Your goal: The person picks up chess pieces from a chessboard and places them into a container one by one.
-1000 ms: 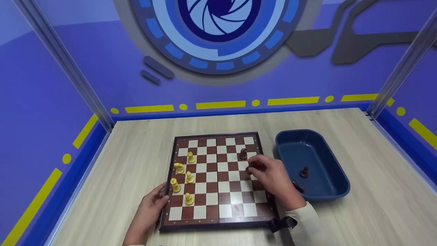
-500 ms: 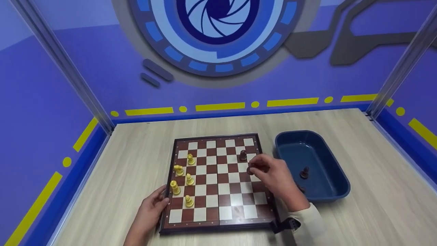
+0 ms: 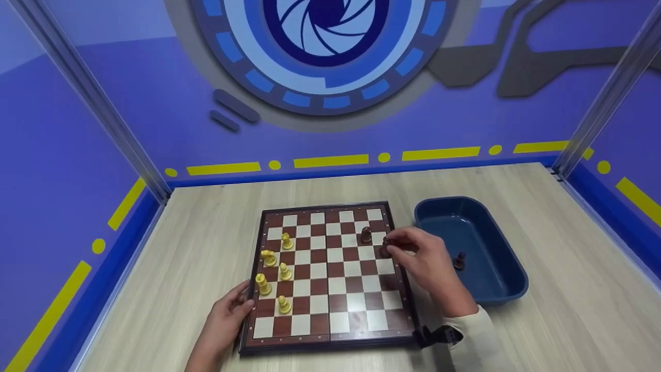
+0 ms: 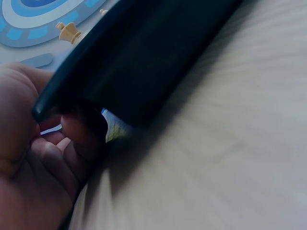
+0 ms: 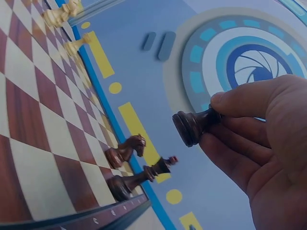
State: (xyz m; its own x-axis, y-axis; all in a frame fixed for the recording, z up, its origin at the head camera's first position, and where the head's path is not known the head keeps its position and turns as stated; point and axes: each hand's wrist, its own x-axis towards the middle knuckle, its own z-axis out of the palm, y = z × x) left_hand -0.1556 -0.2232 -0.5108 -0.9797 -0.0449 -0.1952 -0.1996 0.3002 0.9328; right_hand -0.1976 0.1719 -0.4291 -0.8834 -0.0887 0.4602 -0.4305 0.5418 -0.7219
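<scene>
My left hand (image 3: 222, 320) grips the left edge of the chessboard (image 3: 355, 284), its thumb at the rim. In the left wrist view its fingers (image 4: 79, 139) curl under the board's dark edge. My right hand (image 3: 428, 261) pinches a dark chess piece (image 5: 192, 125) by its top in the right wrist view, base toward the board but apart from it; its kind is covered. A dark knight (image 5: 126, 151) and a dark king (image 5: 141, 177) stand near the board's edge. The head view shows the knight (image 3: 365, 235) just left of my right fingertips.
Several cream chess pieces (image 3: 284, 272) stand on the board's left half. A blue tub (image 3: 516, 268) stands right of the board. One dark piece (image 3: 459, 261) shows in it; my wrist hides part of the tub. Patterned panels (image 3: 129, 139) enclose the table's back and sides.
My right hand has shifted slightly right and up toward the board's right edge. A second dark piece in the tub is now hidden behind the wrist. My left hand keeps its grip.
</scene>
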